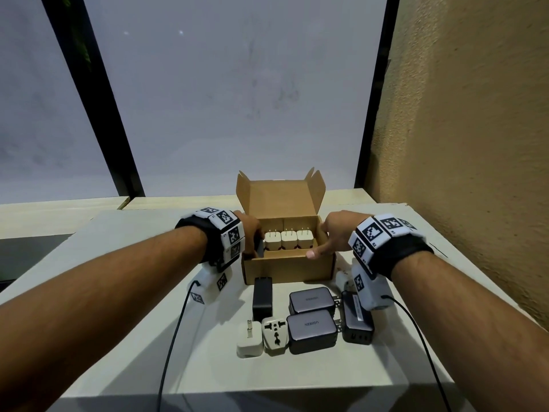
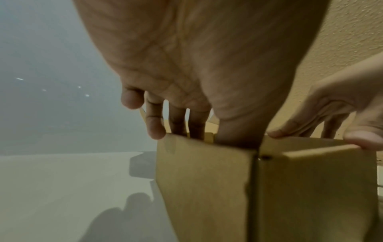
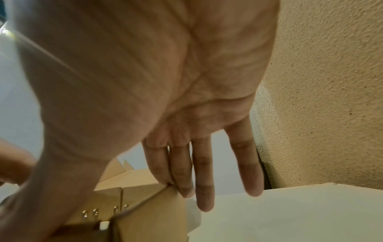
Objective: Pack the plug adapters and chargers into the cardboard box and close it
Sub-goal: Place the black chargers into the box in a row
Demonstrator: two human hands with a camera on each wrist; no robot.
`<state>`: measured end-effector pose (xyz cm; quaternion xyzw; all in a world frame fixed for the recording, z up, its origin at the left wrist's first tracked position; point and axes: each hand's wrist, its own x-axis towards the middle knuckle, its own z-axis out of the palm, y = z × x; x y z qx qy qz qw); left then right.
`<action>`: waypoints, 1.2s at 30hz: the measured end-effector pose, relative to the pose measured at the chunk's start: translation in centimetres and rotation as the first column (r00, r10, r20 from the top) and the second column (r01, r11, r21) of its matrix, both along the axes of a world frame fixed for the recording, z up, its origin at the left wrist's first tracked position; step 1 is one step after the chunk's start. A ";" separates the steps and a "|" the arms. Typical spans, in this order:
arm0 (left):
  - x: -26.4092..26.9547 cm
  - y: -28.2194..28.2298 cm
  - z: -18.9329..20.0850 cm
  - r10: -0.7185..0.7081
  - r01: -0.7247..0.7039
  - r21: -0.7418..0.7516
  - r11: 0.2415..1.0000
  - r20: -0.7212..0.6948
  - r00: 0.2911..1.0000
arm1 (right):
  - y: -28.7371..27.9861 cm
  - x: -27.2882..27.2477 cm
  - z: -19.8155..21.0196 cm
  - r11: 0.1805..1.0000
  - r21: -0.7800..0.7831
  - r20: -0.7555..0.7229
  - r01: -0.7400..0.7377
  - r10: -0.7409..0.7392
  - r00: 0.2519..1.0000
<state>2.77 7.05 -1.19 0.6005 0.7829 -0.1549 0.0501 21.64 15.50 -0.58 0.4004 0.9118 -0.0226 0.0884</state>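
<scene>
Nearest me on the white table [image 1: 124, 337], well short of my fingers: a white plug [image 1: 250, 340], a white travel adapter [image 1: 274, 333], two grey chargers, front [image 1: 312, 334] and back [image 1: 312, 301], a black charger [image 1: 358, 322] partly under my right wrist rig, and a black brick [image 1: 262, 297] just in front of the box. None packed yet. The cardboard box [image 1: 288, 267] sits between my two hands, lid flap [image 1: 280, 197] standing up at the back. Left hand [image 1: 252, 236] grips the left wall, thumb dipped inside and fingers [image 2: 154, 124] curled over the rim in the left wrist view. Right hand [image 1: 332, 234] holds the right wall: thumb along the near rim, fingers [image 3: 204, 180] fairly straight down the outside, so more a brace than a clench. Between my thumbs, inside the box, three white plugs [image 1: 287, 239] sit in a row, prongs up, against the back half. I judge the step as steadying or squaring the box mid-packing; roughly a third in. Next move calls for letting go with one hand, reaching back toward me for the loose chargers, and filling the free front strip inside. Big grey ones may need to go flat or the lid won't close. Beyond the fingers: a frosted window [image 1: 237, 99], and a textured wall [image 1: 475, 129] on the right.
</scene>
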 end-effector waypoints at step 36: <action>2.2 -9.6 -0.7 -0.332 0.327 0.066 0.943 0.297 0.896 | -0.7 1.4 -0.2 0.978 -0.178 -0.092 0.106 -0.124 0.988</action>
